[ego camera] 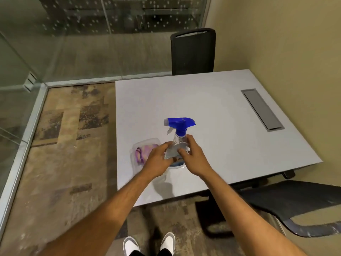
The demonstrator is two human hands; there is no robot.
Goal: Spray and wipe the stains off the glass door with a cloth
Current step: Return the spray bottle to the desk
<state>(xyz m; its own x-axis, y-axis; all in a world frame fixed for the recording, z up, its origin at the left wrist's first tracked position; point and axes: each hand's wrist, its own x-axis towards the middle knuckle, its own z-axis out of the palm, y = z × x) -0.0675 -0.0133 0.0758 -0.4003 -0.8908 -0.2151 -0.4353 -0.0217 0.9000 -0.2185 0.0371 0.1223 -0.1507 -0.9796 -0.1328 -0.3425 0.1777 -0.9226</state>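
A clear spray bottle point(178, 139) with a blue trigger head stands upright on the white table point(221, 111). My right hand point(191, 154) grips its body from the right, thumb across the front. My left hand point(158, 157) touches the bottle's left side with its fingertips. A pink and purple cloth point(143, 152) lies folded in a clear plastic tray point(147, 141) just left of the bottle, partly hidden by my left hand. Glass walls point(92, 52) run along the left and the back; which pane is the door I cannot tell.
A black chair point(192, 52) stands behind the table, and another chair point(295, 200) is at its near right corner. A grey cable hatch point(262, 109) is set into the table's right side. Patterned carpet point(64, 145) covers the floor on the left.
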